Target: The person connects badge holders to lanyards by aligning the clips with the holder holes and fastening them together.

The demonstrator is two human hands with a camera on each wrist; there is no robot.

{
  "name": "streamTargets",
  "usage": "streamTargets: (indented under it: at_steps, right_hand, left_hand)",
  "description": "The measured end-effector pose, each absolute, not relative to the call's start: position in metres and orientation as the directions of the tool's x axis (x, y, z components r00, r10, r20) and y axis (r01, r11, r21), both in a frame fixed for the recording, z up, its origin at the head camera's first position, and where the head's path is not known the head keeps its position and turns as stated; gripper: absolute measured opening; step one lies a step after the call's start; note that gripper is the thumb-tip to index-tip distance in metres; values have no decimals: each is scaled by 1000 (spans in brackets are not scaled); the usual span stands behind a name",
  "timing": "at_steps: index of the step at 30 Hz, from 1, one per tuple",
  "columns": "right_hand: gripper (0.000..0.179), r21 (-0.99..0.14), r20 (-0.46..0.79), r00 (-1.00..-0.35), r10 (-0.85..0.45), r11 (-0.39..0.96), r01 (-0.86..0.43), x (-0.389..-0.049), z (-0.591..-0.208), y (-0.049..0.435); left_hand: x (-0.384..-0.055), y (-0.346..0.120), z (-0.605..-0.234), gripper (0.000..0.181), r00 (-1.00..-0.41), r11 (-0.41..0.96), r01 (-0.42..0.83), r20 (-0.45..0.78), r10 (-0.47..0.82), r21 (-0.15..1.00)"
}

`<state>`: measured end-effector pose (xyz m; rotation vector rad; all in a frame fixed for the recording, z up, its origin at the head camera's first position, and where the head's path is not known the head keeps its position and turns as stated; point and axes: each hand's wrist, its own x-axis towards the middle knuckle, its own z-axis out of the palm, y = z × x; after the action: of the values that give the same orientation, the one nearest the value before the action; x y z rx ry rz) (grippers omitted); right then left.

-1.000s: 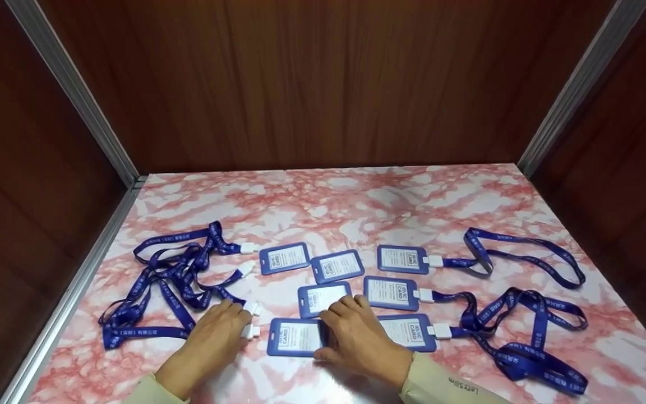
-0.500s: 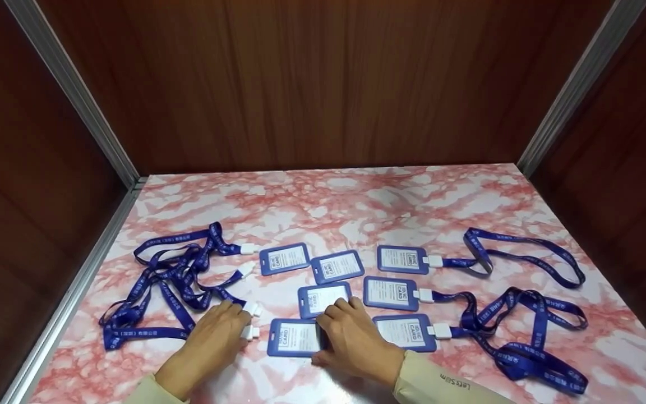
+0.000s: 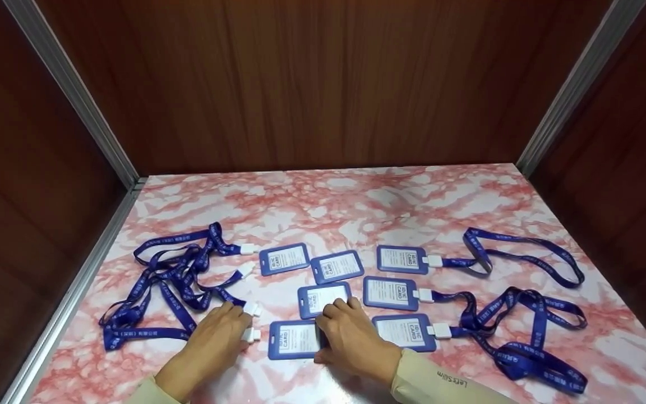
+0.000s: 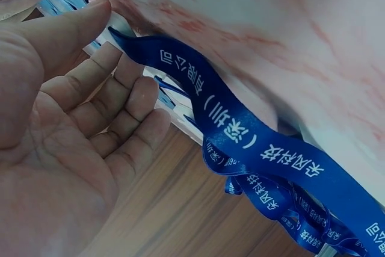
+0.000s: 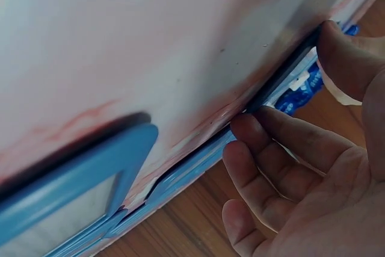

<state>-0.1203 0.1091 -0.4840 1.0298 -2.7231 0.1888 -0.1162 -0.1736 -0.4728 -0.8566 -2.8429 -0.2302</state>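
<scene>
In the head view, my left hand [image 3: 211, 336] pinches the end of a blue lanyard at its white clip [image 3: 253, 335]. The left wrist view has thumb and index fingertip at that clip, with the printed blue strap [image 4: 228, 118] running away from them. My right hand [image 3: 351, 339] holds a blue-framed badge holder [image 3: 294, 339] by its right end, thumb and fingers at opposite long edges. Its slotted end faces the clip, a small gap apart. In the right wrist view, fingertips grip the holder's edge [image 5: 283, 79]; part of the holder is hidden by the hand.
Above lie two unclipped badge holders [image 3: 323, 300] and one beside a lanyard clip [image 3: 248, 248]. Tangled lanyards [image 3: 171, 280] cover the left. At right, three badge holders [image 3: 390, 293] are attached to lanyards [image 3: 525, 320]. Wooden panels [image 3: 323, 84] enclose the marbled table [image 3: 328, 207].
My right hand has shifted slightly left, uncovering more of the attached badge holder behind it. The held badge holder has moved marginally towards me. The left hand has hardly moved.
</scene>
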Motion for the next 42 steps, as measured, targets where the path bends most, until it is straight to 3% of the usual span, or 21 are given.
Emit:
streamTargets:
  at_steps: [12,26,42]
  right_hand:
    - [47,-51,265,-729,-631,746,-664,-120,-486,109]
    - [45,-91,264,-732,-628,740,-667,-119,-488,109]
    - [44,-98,242,-734,-635,736,-669,-118,-486,109]
  left_hand:
    - [-113,-173,-473,27,-796,790,600,184,576,124]
    - [-113,-170,-474,21,-824,789,564,104,557,244]
    - [-114,-167,-476,24,-817,772,573,119,564,276]
